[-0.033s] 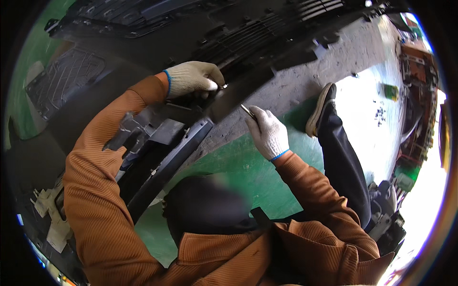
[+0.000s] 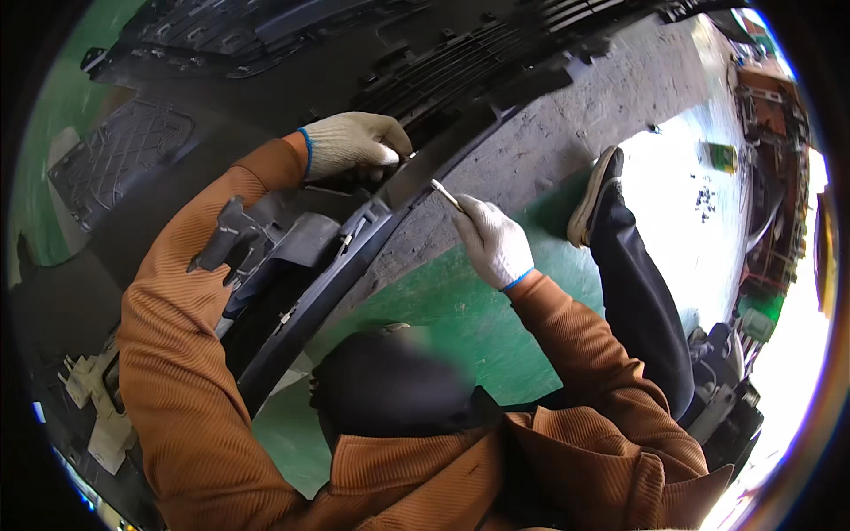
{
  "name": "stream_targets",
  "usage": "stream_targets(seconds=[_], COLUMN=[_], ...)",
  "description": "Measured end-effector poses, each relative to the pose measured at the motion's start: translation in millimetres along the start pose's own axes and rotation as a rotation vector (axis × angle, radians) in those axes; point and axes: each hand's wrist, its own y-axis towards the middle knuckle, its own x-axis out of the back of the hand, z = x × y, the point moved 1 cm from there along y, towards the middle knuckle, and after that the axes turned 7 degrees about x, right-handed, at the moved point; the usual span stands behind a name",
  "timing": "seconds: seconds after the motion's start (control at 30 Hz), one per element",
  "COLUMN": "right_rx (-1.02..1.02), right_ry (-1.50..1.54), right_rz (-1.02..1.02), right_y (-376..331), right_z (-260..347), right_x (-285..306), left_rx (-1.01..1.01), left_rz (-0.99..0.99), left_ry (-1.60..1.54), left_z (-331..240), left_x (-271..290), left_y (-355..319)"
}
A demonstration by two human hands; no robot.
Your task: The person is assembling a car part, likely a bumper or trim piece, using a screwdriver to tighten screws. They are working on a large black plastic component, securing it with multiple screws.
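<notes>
Green floor (image 2: 443, 310) lies under a black car bumper (image 2: 460, 97). Left hand (image 2: 354, 146) clenches its grip on the bumper's edge. Right hand (image 2: 491, 241), just beside it, pinches a thin white tool (image 2: 445, 195).

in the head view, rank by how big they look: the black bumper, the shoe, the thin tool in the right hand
1. bumper, largest by far, spanning most of the frame
2. shoe
3. tool, a short pale sliver above the right hand

Hiding its fingertips behind the black bumper edge (image 2: 460, 146): left hand (image 2: 354, 146). Disappearing inside the closed right hand (image 2: 492, 241): lower end of a thin pale tool (image 2: 445, 195). Running off the top edge: bumper grille (image 2: 478, 62). Blurring beyond recognition: dark shape (image 2: 390, 389) at lower centre.
</notes>
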Motion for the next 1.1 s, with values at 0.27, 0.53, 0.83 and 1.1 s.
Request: stream_targets(seconds=[0.27,0.53,0.83,1.1], right_rx=[-0.621,0.002,-0.475,-0.239], right_ry=[1.344,-0.283,1.327,0.85], right_rz=[0.524,0.023,0.572,0.392], right_y=[5,-4,5,-10], right_z=[-35,15,-37,-60], right_x=[13,8,0,46], left_rx=[-0.085,-0.035,-0.333,-0.831], left_rz=[0.081,-0.421,-1.078,-1.157], left_ry=[-0.049,-0.044,-0.329,-0.269], left_z=[11,-27,-50,-103], left_x=[29,80,97,-111], left_y=[5,-114,-232,-262])
